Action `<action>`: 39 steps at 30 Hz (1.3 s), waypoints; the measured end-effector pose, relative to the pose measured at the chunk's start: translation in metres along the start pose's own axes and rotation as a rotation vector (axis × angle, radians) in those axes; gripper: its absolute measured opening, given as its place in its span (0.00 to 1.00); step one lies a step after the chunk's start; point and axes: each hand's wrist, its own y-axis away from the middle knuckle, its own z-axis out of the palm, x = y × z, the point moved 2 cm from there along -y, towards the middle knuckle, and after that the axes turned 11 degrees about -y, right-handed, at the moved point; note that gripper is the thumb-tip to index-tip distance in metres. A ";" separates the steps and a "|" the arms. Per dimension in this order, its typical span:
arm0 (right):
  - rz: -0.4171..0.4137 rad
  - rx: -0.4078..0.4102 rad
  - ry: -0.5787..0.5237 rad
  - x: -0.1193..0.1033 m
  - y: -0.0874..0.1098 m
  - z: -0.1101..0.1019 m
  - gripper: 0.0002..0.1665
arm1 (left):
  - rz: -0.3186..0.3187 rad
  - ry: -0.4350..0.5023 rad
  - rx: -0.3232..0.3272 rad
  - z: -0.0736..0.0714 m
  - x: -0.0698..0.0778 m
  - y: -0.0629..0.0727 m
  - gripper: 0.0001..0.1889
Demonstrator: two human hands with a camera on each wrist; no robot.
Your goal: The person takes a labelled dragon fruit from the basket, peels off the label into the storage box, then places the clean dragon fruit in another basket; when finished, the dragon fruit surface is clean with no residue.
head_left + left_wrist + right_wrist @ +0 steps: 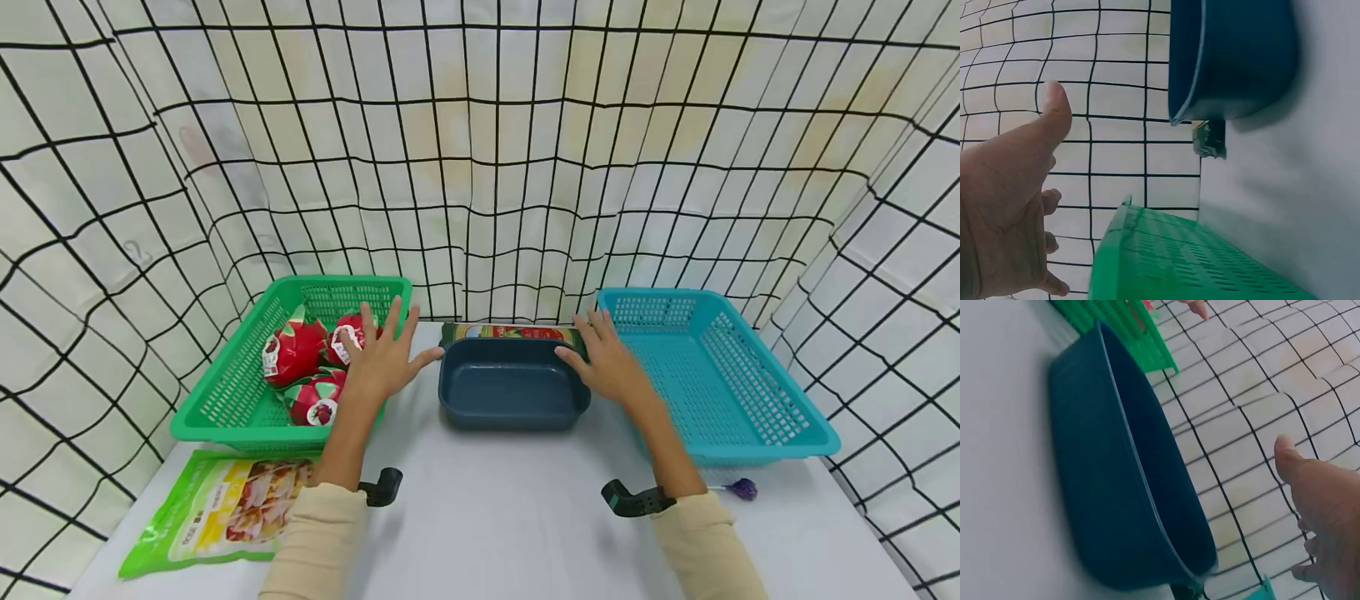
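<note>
My left hand [382, 358] is spread with straight fingers above the right edge of the green basket [225, 434], holding nothing. Inside that basket lie several red dragon fruits [295, 353] with white labels. On the other side, my right hand [611, 362] is spread near the right end of a dark blue tub [513, 419] and the left edge of a blue basket [750, 367]. It too holds nothing. In the left wrist view the left thumb [1054, 115] stands apart from the tub [1241, 69]. The right wrist view shows a gap between the right hand [1329, 506] and the tub.
Behind the tub lies a green package with a red label [525, 332]. A green and yellow food bag [232, 508] lies at the front left, partly under the left forearm. A purple lollipop [742, 489] lies before the blue basket. Black netting surrounds the white table [495, 517].
</note>
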 end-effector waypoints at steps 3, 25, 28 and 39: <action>-0.082 0.107 -0.150 -0.013 -0.005 0.005 0.38 | -0.016 0.055 -0.004 -0.007 -0.006 -0.001 0.46; 0.165 -0.492 -1.256 -0.161 -0.017 0.131 0.20 | -0.103 0.554 -0.063 -0.052 -0.118 0.006 0.35; 0.262 -0.502 -1.324 -0.178 -0.016 0.145 0.19 | -0.167 0.571 -0.089 -0.051 -0.133 0.007 0.35; 0.402 -0.434 -1.432 -0.199 -0.016 0.165 0.16 | -0.301 0.597 -0.245 -0.033 -0.183 0.005 0.42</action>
